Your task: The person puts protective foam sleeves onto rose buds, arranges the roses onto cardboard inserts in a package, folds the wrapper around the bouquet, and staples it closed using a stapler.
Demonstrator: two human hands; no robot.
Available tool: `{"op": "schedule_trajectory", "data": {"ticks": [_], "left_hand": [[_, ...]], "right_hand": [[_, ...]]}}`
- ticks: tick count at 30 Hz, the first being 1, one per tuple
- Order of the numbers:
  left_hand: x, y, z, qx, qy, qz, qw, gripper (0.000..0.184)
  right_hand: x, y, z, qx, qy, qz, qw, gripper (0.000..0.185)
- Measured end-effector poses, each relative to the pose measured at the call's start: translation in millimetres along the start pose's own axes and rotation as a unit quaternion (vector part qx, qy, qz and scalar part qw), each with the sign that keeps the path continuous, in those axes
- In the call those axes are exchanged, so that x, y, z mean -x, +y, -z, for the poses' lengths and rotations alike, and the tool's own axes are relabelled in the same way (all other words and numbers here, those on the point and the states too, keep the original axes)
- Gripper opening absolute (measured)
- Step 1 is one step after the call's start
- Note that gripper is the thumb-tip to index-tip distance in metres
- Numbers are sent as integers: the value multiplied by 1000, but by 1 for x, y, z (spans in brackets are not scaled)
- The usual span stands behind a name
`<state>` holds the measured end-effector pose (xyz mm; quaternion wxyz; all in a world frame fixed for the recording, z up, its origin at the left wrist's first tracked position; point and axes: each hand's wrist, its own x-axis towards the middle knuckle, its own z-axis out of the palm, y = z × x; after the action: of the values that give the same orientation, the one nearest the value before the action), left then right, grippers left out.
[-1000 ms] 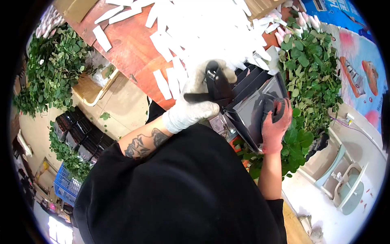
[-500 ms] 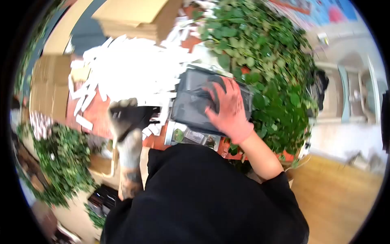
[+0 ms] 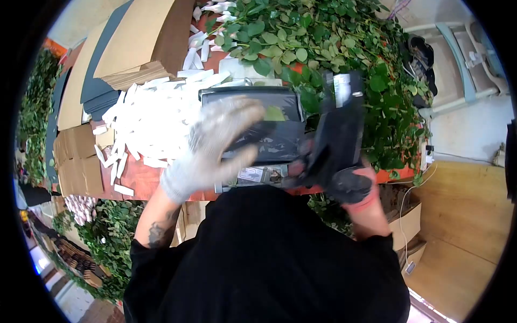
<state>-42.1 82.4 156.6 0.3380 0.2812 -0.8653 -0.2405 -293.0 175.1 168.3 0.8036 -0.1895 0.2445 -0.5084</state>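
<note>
My left hand (image 3: 215,145), in a whitish glove, hovers over the left part of a shallow black tray (image 3: 293,99), its fingers apart and nothing visible in them. A green patch and a shiny dark surface show in the tray. To the right, my right hand (image 3: 353,188), in a pink and black glove, grips a black handheld tool (image 3: 342,124) with a pale label near its top. Motion blurs this tool, so I cannot make out its exact kind. It stands at the tray's right edge, in front of the leaves.
A heap of white paper-like strips (image 3: 156,118) lies left of the tray. Behind it rises a stack of cardboard sheets (image 3: 140,43). Leafy green stems (image 3: 323,37) cover the right and back of the red table (image 3: 145,185). A pale chair (image 3: 458,64) stands far right.
My left hand has moved right, from beside the white strips to over the tray. My right hand has left the tray and now holds a black tool; a black object was at my left hand before.
</note>
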Motion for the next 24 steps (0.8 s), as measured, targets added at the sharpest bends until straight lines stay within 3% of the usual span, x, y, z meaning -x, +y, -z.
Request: {"op": "schedule_trajectory", "data": {"ticks": [2,4,5,7,8,9,10,12,13,14,16,18,20,21,22,24], "left_hand": [[-8,-16,-19,-56,-138,135,980,36],[-13,-27,-41,-126,-159,104,974,39],[-17,-33,-49,-196,-180,69,961,41],[-22,-40,-61,-199,-179,58,962,40],[-23,-43,-65,-204,-176,49,962,40],[-24,-47,-67,-203,-176,52,962,40],[-26,-51,-67,-175,-177,28,968,35],[-25,-58,-70,-145,-180,7,973,31],[-24,-62,-72,-123,-167,13,978,28],[-22,-65,-73,-99,-154,20,983,26],[-23,-63,-72,-103,-161,31,981,25],[-23,-63,-74,-107,-165,43,980,24],[-22,-64,-77,-116,-129,37,984,24],[-22,-63,-76,-114,-130,42,984,24],[-23,-60,-75,-121,-148,60,980,25],[-25,-58,-75,-128,-165,76,975,27]], "right_hand": [[7,-34,5,168,36,5,985,80],[9,-61,7,250,54,3,967,82],[6,-71,9,368,70,-1,927,81],[3,-89,7,552,114,-30,825,81],[2,-96,6,552,114,-33,826,81],[0,-102,7,804,105,39,584,78],[-4,-109,7,953,83,109,269,76],[-17,-132,6,982,9,161,98,70],[-28,-140,4,982,-38,172,63,57],[-39,-143,8,982,-39,171,65,57],[-60,-143,16,987,-137,84,-18,44],[-78,-135,27,984,-160,78,7,36],[-95,-126,32,983,-179,-3,46,30],[-101,-123,44,977,-211,24,-1,26],[-104,-120,48,976,-215,22,2,26],[-114,-108,31,970,-210,-120,-3,27]]}}
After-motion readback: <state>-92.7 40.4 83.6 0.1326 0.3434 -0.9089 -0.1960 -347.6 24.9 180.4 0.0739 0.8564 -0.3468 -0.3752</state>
